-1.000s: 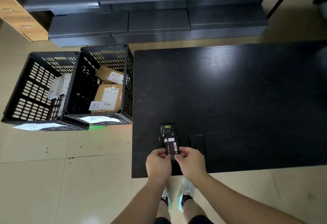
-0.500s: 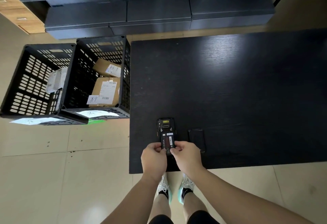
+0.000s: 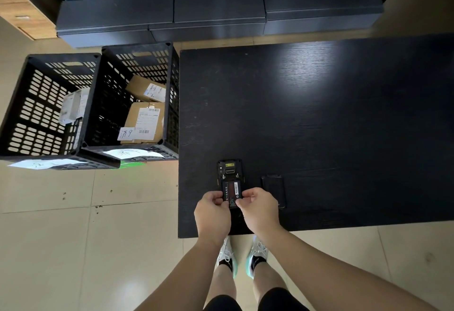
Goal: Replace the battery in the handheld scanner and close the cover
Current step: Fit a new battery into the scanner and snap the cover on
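Observation:
The black handheld scanner (image 3: 229, 170) lies back-up on the black table (image 3: 319, 126) near its front left corner, its battery bay uncovered. A black battery (image 3: 232, 189) with a red-and-white label sits over the bay. My left hand (image 3: 212, 214) pinches the battery's lower left edge, and my right hand (image 3: 259, 208) pinches its lower right edge. Both hands hide the scanner's lower end. The black battery cover (image 3: 274, 191) lies flat on the table just right of the scanner, beside my right hand.
Two black perforated crates (image 3: 93, 104) stand on the tiled floor left of the table; the nearer one holds cardboard parcels (image 3: 145, 123). Dark grey bins (image 3: 216, 8) are stacked beyond the table. My feet are under its front edge.
Both hands stay on the battery over the scanner's back, and my fingers have closed in on its lower edges. The view has shifted slightly. The cover has not moved.

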A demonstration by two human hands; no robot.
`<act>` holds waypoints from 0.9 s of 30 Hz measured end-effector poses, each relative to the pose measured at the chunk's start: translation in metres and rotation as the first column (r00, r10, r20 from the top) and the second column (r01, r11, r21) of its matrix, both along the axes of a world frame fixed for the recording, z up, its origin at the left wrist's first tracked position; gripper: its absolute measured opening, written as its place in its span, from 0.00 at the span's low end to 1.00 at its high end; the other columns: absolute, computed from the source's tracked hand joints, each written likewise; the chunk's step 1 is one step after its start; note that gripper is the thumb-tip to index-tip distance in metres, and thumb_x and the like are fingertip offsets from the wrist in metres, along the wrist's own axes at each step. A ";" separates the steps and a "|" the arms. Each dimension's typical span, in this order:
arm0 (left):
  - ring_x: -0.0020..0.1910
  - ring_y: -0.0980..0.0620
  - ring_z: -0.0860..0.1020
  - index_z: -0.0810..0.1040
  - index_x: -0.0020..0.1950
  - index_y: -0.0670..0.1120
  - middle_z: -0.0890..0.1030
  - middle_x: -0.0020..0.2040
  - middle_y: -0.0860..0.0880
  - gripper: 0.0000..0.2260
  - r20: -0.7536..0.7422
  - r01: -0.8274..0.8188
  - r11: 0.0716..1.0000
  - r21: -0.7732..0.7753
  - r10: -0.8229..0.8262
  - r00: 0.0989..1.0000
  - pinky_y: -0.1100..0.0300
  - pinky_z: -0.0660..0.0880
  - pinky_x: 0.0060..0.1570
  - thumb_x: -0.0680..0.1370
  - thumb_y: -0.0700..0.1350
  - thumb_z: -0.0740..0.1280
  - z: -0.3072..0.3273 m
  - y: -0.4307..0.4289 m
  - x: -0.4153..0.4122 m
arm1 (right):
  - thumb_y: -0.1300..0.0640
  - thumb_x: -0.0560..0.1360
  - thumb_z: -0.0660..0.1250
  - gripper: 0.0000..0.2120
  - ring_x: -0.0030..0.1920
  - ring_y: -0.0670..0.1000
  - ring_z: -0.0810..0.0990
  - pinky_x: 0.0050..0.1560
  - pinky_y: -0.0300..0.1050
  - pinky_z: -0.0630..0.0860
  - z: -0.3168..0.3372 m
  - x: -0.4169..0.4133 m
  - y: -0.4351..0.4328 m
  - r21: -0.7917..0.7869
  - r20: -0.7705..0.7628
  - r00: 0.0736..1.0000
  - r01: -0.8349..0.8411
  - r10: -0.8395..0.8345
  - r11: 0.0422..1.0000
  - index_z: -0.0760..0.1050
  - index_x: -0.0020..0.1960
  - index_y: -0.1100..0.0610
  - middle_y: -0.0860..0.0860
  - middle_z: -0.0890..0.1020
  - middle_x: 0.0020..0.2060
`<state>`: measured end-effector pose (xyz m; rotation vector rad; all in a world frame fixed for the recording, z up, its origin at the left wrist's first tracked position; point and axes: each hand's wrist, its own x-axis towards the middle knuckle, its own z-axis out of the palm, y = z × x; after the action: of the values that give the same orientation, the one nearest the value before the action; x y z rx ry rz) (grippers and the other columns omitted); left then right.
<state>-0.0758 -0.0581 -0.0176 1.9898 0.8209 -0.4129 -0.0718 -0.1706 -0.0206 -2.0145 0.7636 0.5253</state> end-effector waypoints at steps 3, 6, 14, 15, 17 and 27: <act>0.41 0.58 0.79 0.80 0.50 0.50 0.81 0.40 0.56 0.10 0.007 0.008 1.000 0.007 -0.008 1.000 0.59 0.78 0.45 0.73 0.38 0.70 -0.001 0.000 0.000 | 0.56 0.70 0.75 0.08 0.37 0.42 0.79 0.33 0.26 0.66 -0.001 0.001 0.000 -0.006 -0.006 1.000 0.008 -0.008 1.000 0.80 0.49 0.54 0.46 0.84 0.39; 0.41 0.57 0.80 0.80 0.51 0.49 0.82 0.39 0.55 0.10 0.012 0.015 1.000 0.007 -0.015 1.000 0.58 0.78 0.46 0.73 0.37 0.69 -0.002 0.001 0.000 | 0.55 0.70 0.75 0.08 0.37 0.41 0.78 0.32 0.25 0.66 -0.003 0.000 -0.002 -0.016 -0.008 1.000 0.006 -0.006 1.000 0.80 0.48 0.54 0.45 0.83 0.38; 0.46 0.55 0.80 0.79 0.57 0.48 0.81 0.45 0.54 0.15 0.017 0.084 0.996 0.024 -0.085 0.996 0.60 0.76 0.49 0.71 0.40 0.73 -0.004 0.013 0.001 | 0.55 0.69 0.76 0.14 0.36 0.39 0.77 0.34 0.25 0.67 -0.002 -0.005 -0.010 -0.020 0.011 1.000 -0.017 0.017 1.000 0.80 0.53 0.54 0.43 0.80 0.36; 0.46 0.55 0.80 0.79 0.58 0.47 0.81 0.45 0.54 0.16 0.009 0.097 0.995 0.019 -0.097 0.995 0.61 0.75 0.49 0.71 0.40 0.74 -0.005 0.014 0.002 | 0.54 0.69 0.76 0.14 0.37 0.40 0.77 0.35 0.25 0.67 -0.003 -0.005 -0.010 -0.019 0.004 1.000 -0.031 0.031 0.999 0.81 0.54 0.55 0.43 0.80 0.36; 0.45 0.56 0.80 0.80 0.58 0.46 0.81 0.45 0.54 0.16 -0.006 0.110 0.994 0.010 -0.110 0.994 0.65 0.73 0.45 0.71 0.40 0.74 -0.008 0.015 0.003 | 0.54 0.70 0.76 0.15 0.38 0.42 0.78 0.36 0.26 0.67 -0.004 -0.005 -0.010 -0.017 -0.008 0.999 -0.039 0.039 0.999 0.81 0.55 0.56 0.44 0.81 0.37; 0.38 0.61 0.76 0.78 0.54 0.46 0.79 0.41 0.53 0.13 -0.030 0.123 0.990 0.062 -0.121 0.992 0.73 0.67 0.30 0.72 0.35 0.72 -0.015 0.011 0.007 | 0.55 0.69 0.76 0.13 0.37 0.41 0.79 0.35 0.27 0.69 -0.008 -0.004 -0.009 -0.020 -0.008 1.000 -0.011 0.011 1.000 0.81 0.52 0.56 0.45 0.81 0.35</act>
<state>-0.0683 -0.0472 -0.0328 2.1050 0.7384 -0.4896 -0.0759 -0.1799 -0.0289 -2.0374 0.7664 0.5343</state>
